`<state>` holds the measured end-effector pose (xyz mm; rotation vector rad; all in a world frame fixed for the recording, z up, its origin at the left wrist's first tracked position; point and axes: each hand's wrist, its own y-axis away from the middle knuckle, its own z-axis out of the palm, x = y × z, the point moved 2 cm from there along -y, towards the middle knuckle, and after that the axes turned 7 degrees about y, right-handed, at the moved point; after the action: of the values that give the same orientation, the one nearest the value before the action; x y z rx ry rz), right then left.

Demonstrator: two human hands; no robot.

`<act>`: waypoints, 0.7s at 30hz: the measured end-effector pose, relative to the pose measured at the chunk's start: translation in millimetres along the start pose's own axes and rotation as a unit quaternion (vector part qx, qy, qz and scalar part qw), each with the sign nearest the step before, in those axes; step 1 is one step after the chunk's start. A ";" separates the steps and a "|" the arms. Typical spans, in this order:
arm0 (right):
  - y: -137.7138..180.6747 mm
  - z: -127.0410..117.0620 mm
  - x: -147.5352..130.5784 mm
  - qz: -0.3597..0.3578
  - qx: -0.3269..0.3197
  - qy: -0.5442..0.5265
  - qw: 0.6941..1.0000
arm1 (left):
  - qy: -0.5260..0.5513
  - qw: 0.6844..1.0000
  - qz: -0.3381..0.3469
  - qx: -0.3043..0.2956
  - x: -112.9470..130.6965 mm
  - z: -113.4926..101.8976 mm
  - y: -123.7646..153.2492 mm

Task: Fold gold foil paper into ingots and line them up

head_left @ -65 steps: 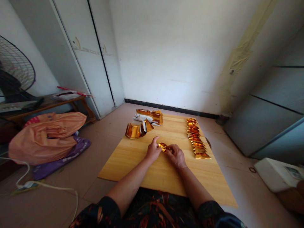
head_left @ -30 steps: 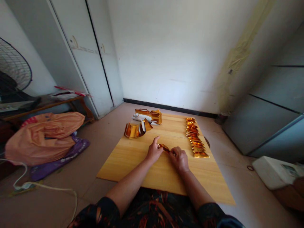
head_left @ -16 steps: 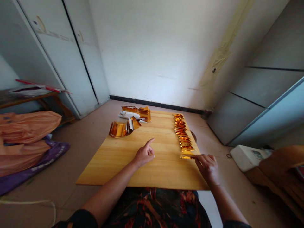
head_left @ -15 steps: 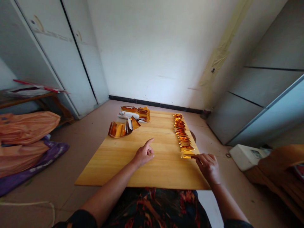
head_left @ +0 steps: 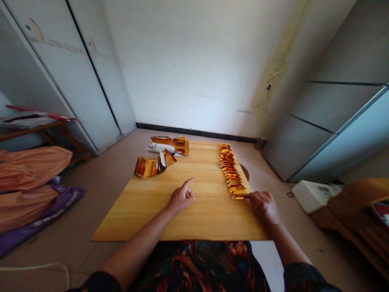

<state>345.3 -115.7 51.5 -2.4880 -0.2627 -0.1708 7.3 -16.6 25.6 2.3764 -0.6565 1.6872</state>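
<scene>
I sit at a low wooden board (head_left: 194, 215). My right hand (head_left: 263, 206) is at the board's right edge, its fingertips pinched on the end of the nearest folded gold foil piece (head_left: 239, 197). That piece lies at the near end of a row of folded gold pieces (head_left: 228, 166) running away from me. My left hand (head_left: 181, 197) rests on the middle of the board, index finger stretched out, other fingers loosely curled, nothing in it. A curled stack of gold foil sheets (head_left: 148, 167) and more foil bundles (head_left: 170, 144) lie at the far left.
Orange bags (head_left: 30, 166) and a purple bag (head_left: 45, 207) lie on the floor to the left, below a low shelf. White cabinet doors (head_left: 75, 81) stand behind them. A white box (head_left: 313, 194) and wooden furniture (head_left: 358, 211) are on the right.
Both hands had been working one gold piece at the board's middle. My right hand carried it to the near end of the row and set it down; my left hand stayed, empty.
</scene>
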 end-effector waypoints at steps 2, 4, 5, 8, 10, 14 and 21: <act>-2.5 4.2 -0.1 0.001 0.003 0.009 1.000 | -0.002 1.000 -0.001 0.000 -0.1 0.0 -0.1; -5.4 7.1 -1.3 -0.002 0.003 0.018 1.000 | -0.007 1.000 -0.003 0.002 -0.5 0.1 -0.1; -6.8 8.0 -1.9 -0.001 0.002 0.023 1.000 | -0.009 1.000 -0.003 0.003 -0.7 0.2 -0.1; -10.5 9.6 -3.8 0.001 -0.004 0.035 0.999 | -0.014 1.000 0.004 0.006 -1.7 0.4 0.2; -12.3 10.4 -4.9 0.003 -0.002 0.037 0.999 | -0.017 1.000 0.010 0.007 -2.1 0.5 0.3; -14.3 12.3 -7.0 0.010 0.001 0.042 0.999 | -0.016 1.000 0.007 0.007 -2.1 0.8 0.2; -12.3 10.3 -10.1 0.025 -0.008 0.050 0.998 | -0.015 1.000 0.001 0.009 -0.5 1.1 0.3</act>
<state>333.4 -101.3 48.6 -2.4906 -0.1588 -0.2760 7.9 -17.1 24.7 2.4191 -0.6526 1.6672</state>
